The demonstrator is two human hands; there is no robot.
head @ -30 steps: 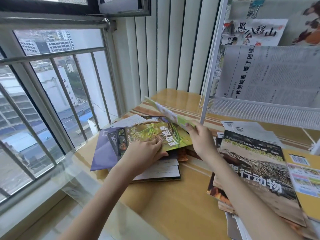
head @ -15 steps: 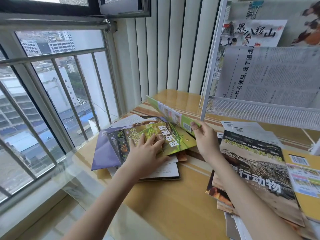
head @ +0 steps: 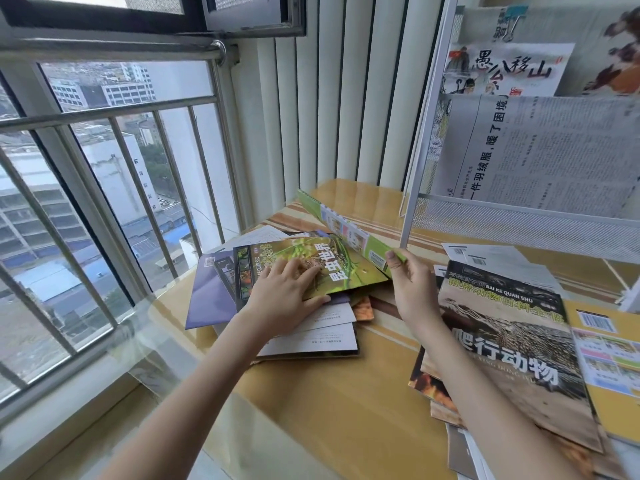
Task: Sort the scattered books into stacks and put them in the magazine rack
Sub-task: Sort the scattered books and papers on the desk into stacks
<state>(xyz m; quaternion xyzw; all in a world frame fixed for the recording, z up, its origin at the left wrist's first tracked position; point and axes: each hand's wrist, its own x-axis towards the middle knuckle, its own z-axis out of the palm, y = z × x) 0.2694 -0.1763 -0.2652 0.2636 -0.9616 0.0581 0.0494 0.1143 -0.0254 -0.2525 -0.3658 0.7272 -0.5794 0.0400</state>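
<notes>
two hands [head: 287,292] [head: 412,289] on green books [head: 329,268]

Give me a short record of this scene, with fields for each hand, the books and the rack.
left hand: lies flat on the green insect book, pressing it onto the left pile
right hand: pinches the corner of a thin green book, lifted and tilted
right pile: reptile book on top
magazine rack: holds newspapers, behind the piles
table: wooden

Bare table [head: 339,407] lies open between the left pile of books [head: 277,299] and the right stack [head: 502,348], while the magazine rack [head: 519,230] with its white upright post blocks the far right side.
</notes>
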